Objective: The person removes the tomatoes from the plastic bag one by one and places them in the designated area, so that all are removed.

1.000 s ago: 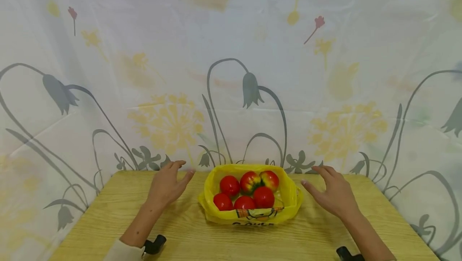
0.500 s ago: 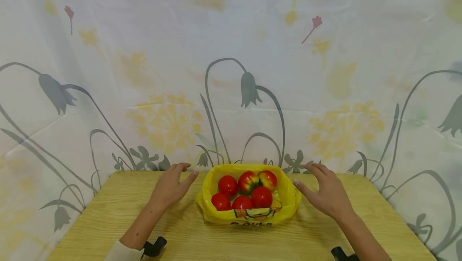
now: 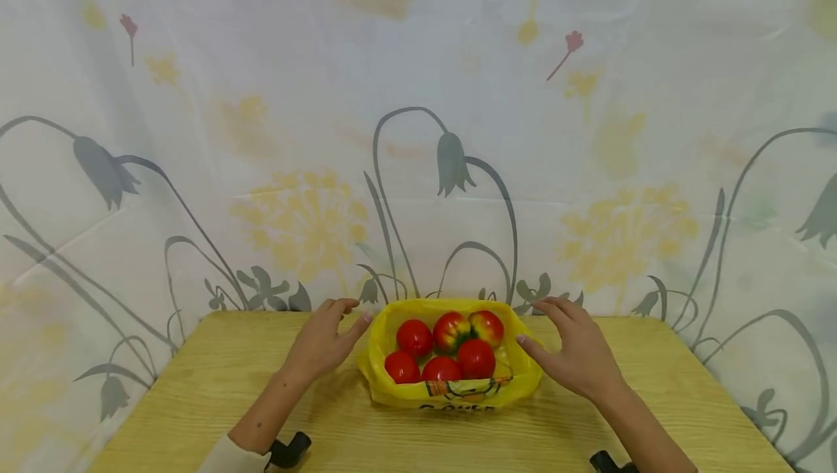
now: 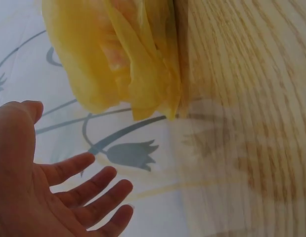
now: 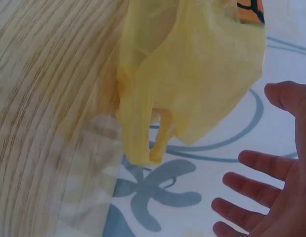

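Note:
A yellow plastic bag (image 3: 399, 391) with its mouth spread wide sits on the wooden table in the head view. Inside it lie several shiny red round fruits (image 3: 476, 358), two of them streaked with yellow. My left hand (image 3: 320, 346), thumb and fingers apart, is held just left of the bag and grips nothing. On the other side my right hand (image 3: 578, 353) has its thumb tip overlapping the bag's right rim in the head view. Both wrist views show spread fingers with a gap to the bag: the left hand (image 4: 59, 197) and the right hand (image 5: 271, 192).
The wooden table (image 3: 366, 444) narrows toward its back edge, right behind the bag. A pale curtain (image 3: 588, 168) printed with flowers hangs behind it and along both sides. A loop handle (image 5: 135, 133) droops from the bag's right end.
Both hands have moved inward toward the bag, the left to the right and the right to the left. The bag and fruits stay in place.

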Motion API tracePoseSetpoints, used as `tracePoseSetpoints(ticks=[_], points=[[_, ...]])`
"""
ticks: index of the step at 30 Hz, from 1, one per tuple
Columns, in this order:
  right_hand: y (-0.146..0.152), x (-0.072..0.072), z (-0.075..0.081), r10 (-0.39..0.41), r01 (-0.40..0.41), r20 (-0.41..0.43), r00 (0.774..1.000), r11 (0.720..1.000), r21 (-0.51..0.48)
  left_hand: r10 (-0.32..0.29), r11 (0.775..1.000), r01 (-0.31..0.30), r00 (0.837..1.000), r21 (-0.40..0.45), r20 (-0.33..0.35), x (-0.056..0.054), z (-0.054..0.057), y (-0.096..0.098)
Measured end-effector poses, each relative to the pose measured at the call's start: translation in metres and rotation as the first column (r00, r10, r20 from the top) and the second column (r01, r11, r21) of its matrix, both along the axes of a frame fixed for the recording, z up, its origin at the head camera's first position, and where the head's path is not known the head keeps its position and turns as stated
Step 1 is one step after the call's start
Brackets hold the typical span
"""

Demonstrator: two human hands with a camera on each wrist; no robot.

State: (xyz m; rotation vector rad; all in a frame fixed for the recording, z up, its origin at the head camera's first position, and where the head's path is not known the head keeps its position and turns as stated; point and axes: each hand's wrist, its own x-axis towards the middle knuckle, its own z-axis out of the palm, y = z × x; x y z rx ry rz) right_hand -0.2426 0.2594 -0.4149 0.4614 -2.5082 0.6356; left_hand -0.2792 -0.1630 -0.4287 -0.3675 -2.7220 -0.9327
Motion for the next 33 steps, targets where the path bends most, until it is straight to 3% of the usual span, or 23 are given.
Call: tracePoseSetpoints(ticks=[7,16,33], points=[[-0.013,-0.002,-0.002,0.028,-0.028,0.006,1.0,1.0,0.008,-0.001,1.0,0.001,1.0,0.014,0.024,0.0,-0.003,0.004],[-0.026,-0.007,-0.002,0.045,-0.045,0.017,0.999,0.999,0.012,-0.023,1.0,0.022,0.998,0.02,0.059,-0.008,-0.005,0.018],[-0.054,-0.013,-0.002,0.128,-0.128,0.0,0.992,0.991,0.027,-0.063,0.998,0.062,0.995,0.02,0.072,-0.013,-0.004,0.027]])
